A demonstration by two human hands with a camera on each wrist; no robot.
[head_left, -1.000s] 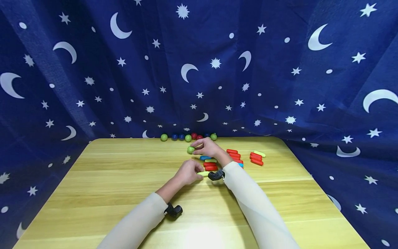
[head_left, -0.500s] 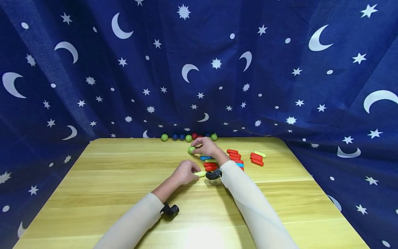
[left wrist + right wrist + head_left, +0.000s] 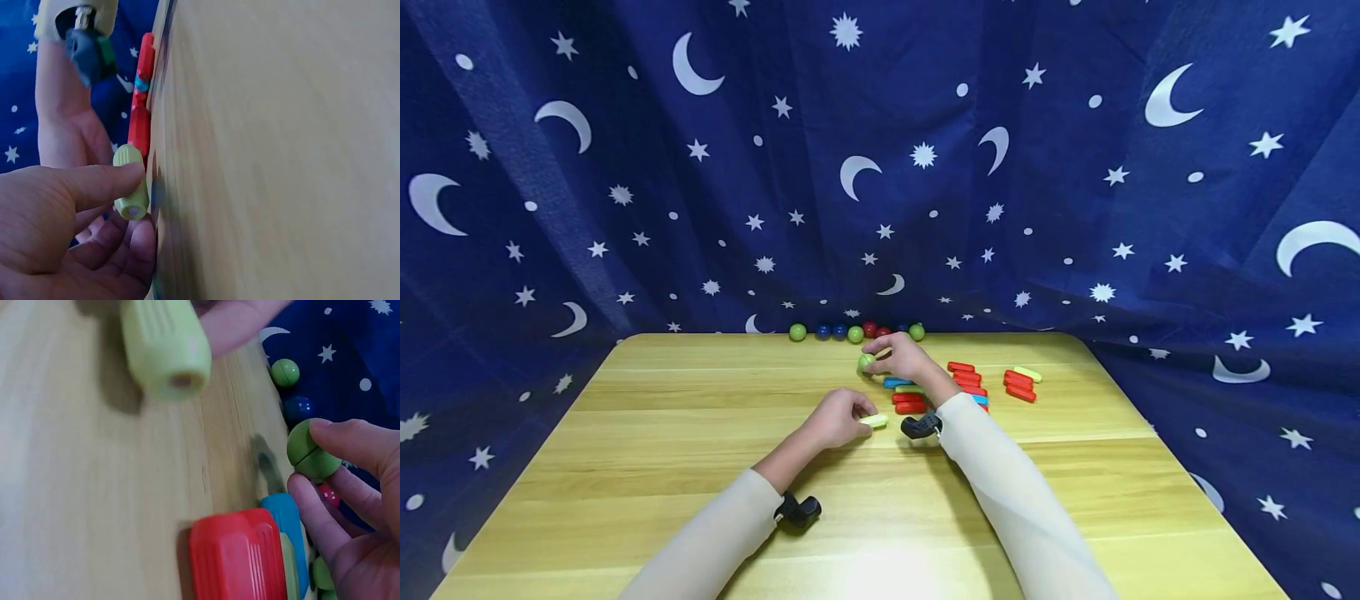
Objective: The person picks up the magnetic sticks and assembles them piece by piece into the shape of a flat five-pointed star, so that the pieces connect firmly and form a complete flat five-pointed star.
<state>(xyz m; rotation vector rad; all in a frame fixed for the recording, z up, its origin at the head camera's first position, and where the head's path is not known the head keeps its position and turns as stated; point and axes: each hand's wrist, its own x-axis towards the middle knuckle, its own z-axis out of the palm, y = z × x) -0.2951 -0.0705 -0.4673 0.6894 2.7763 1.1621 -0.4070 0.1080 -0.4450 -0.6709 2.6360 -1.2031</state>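
My left hand (image 3: 835, 418) pinches a yellow-green ridged plastic stick (image 3: 876, 421) between thumb and fingers, left of the stacked coloured sticks. In the left wrist view the thumb lies across that stick, whose near end shows a small hole. Farther back, my right hand (image 3: 904, 357) holds a green ball (image 3: 309, 456) between thumb and fingertips; a seam runs round the ball. Beneath the right wrist lie red sticks (image 3: 911, 408), a blue stick (image 3: 897, 382) and another yellow-green one, partly hidden by the hand and forearm.
Several green, blue and red balls (image 3: 839, 332) line the table's back edge against the starry curtain (image 3: 760, 167). More red sticks (image 3: 967, 379) lie beyond the right forearm. Farther right is a small group of red sticks (image 3: 1019, 385) with one yellow-green stick (image 3: 1027, 373).
My left hand has drawn the yellow-green stick leftward, away from the red sticks. The right hand keeps hold of the green ball and has barely shifted.
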